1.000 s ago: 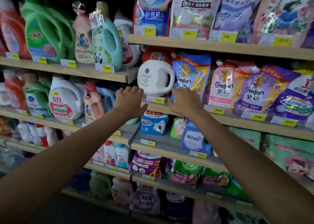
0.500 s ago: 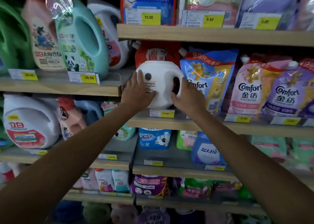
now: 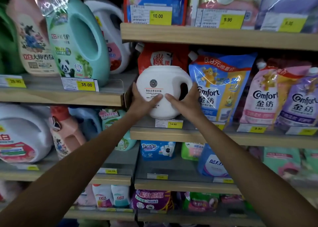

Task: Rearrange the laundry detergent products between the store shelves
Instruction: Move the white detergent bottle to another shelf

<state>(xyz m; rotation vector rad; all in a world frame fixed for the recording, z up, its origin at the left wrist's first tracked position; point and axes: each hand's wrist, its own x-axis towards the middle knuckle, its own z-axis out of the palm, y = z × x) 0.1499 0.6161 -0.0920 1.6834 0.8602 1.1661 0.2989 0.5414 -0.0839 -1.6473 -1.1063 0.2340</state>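
Observation:
A round white laundry capsule jug [image 3: 161,79] with a side handle stands at the left end of a wooden shelf [image 3: 172,135]. My left hand [image 3: 142,102] wraps its left side, thumb across the label. On its right side lies my right hand [image 3: 185,102], thumb over the front and fingers by the handle hole. Both hands grip the jug, whose base sits at the shelf's front above a 14.90 price tag [image 3: 169,123]. A red pouch [image 3: 161,56] stands right behind it.
A blue Comfort pouch [image 3: 222,83] touches the jug's right side; pink and purple Comfort pouches [image 3: 268,96] follow. Left bay holds a teal panda jug [image 3: 77,40] and a white jug [image 3: 110,34]. The upper shelf board [image 3: 206,37] hangs close above; lower shelves carry more pouches and bottles.
Both hands rose from the shelf edge and closed around the white jug. Their thumbs have since slid across its front. The camera has come closer.

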